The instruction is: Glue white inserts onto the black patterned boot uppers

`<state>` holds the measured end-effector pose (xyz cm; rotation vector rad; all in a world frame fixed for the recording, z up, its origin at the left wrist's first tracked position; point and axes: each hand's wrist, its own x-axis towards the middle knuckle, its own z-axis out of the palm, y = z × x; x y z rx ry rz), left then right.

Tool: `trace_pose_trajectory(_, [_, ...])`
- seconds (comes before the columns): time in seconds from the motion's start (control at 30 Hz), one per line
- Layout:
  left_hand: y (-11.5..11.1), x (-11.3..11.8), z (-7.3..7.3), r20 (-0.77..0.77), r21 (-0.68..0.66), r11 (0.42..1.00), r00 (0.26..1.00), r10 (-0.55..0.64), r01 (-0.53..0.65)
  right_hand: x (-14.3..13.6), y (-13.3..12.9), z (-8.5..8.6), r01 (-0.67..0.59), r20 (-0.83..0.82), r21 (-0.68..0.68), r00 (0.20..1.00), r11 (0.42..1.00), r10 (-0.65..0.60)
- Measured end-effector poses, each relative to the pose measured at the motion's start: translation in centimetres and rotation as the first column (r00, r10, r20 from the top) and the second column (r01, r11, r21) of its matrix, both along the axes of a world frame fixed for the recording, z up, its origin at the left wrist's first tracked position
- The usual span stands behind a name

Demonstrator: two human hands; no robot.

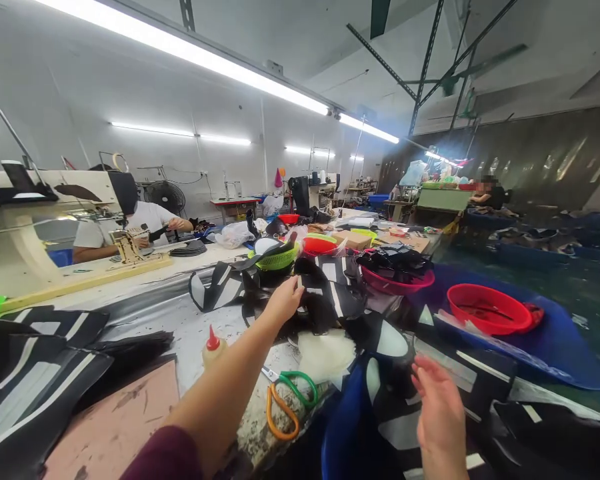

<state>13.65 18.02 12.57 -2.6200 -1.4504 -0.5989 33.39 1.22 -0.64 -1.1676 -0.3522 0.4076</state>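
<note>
My left hand (286, 297) reaches forward over a pile of black pieces with white strips (336, 293); its fingers are pinched together at the pile's edge, and what they hold is too small to make out. My right hand (439, 403) is raised at the lower right, fingers apart with nothing in them, above more black pieces (405, 427). Scissors (283, 400) with green and orange handles lie on the worktable. Behind my left forearm stands a glue bottle (213, 347) with a red tip. A cream-coloured sheet (326, 355) lies just below the pile.
Stacked black pieces (40, 373) lie at the left. Green (275, 259) and pink (397, 283) baskets stand behind the pile. A red basin (487, 309) sits on a blue tub (570, 347) at the right. Across the table, a person works near a sewing machine (55, 213).
</note>
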Motion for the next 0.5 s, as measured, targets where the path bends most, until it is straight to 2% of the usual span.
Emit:
trace_pose_trajectory(0.07, [-3.4,-2.4,-1.6,0.052,0.059,0.998,0.998,-0.035,0.032,-1.4,0.2,-0.3,-0.011,0.028,0.016,1.000,1.000,0.011])
trace_pose_trajectory(0.13, [-7.6,-6.2,-4.6,0.076,0.120,0.990,0.994,-0.081,0.072,-3.2,1.1,-0.1,-0.063,0.098,0.056,0.994,0.996,0.057])
trace_pose_trajectory(0.2, [-12.2,-11.0,-8.3,0.054,0.361,0.903,0.961,-0.270,0.234,-5.4,2.2,0.1,-0.158,0.187,0.090,0.973,0.983,0.139])
trace_pose_trajectory(0.23, [-14.5,-13.5,-10.1,0.035,0.408,0.881,0.961,-0.276,0.238,-6.7,2.7,0.1,-0.213,0.229,0.100,0.955,0.972,0.186])
trace_pose_trajectory(0.27, [-16.8,-15.9,-11.6,-0.063,0.409,0.864,0.953,-0.296,0.295,-7.9,3.2,0.1,-0.278,0.271,0.101,0.932,0.955,0.242])
trace_pose_trajectory(0.3, [-19.1,-18.3,-12.9,-0.174,0.344,0.887,0.949,-0.262,0.307,-9.3,3.5,-0.1,-0.350,0.314,0.091,0.899,0.932,0.306])
trace_pose_trajectory(0.33, [-21.3,-20.4,-13.6,-0.205,0.345,0.903,0.960,-0.192,0.254,-10.7,3.7,-0.3,-0.419,0.357,0.077,0.859,0.905,0.368])
trace_pose_trajectory(0.37, [-23.4,-22.3,-13.9,-0.211,0.363,0.921,0.975,-0.067,0.142,-12.2,3.8,-0.5,-0.488,0.397,0.059,0.812,0.871,0.428])
trace_pose_trajectory(0.4, [-25.3,-23.9,-13.8,-0.210,0.376,0.926,0.976,0.052,0.031,-13.6,3.8,-0.8,-0.552,0.435,0.039,0.760,0.833,0.483])
trace_pose_trajectory(0.5, [-30.0,-27.6,-12.0,-0.164,0.436,0.871,0.932,0.323,-0.225,-17.6,3.0,-1.4,-0.708,0.541,-0.030,0.582,0.705,0.607])
